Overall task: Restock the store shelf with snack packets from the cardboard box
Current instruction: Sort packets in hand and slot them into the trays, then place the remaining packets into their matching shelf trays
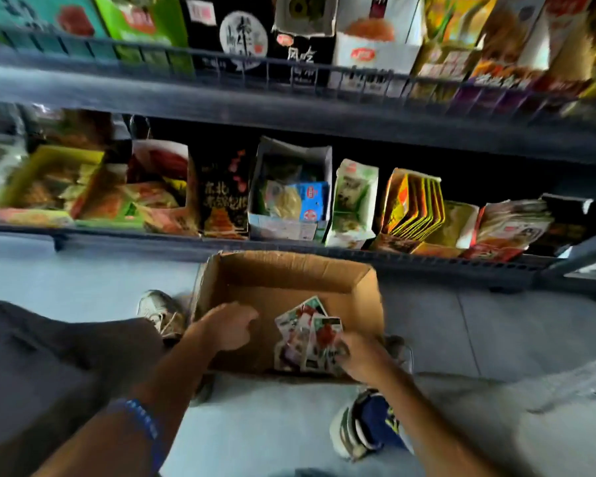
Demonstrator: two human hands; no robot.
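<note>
Our right hand (pixel 360 356) grips packets (pixel 310 333) at five o'clock in the box (pixel 289 270); left hand (pixel 226 325) loose; little remains.

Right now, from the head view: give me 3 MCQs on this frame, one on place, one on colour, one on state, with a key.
1. Where is the cardboard box?
A. on the upper shelf
B. on the floor below the lower shelf
C. on the person's lap

2. What colour is the wristband on the left arm?
A. blue
B. red
C. white

3. What is the right hand doing?
A. hanging idle
B. gripping the snack packets
C. pressing a shelf rail

Key: B, the box sits on the floor in front of the lower shelf; A, the band is blue; B, the fingers curl round the packets inside the box.
</note>
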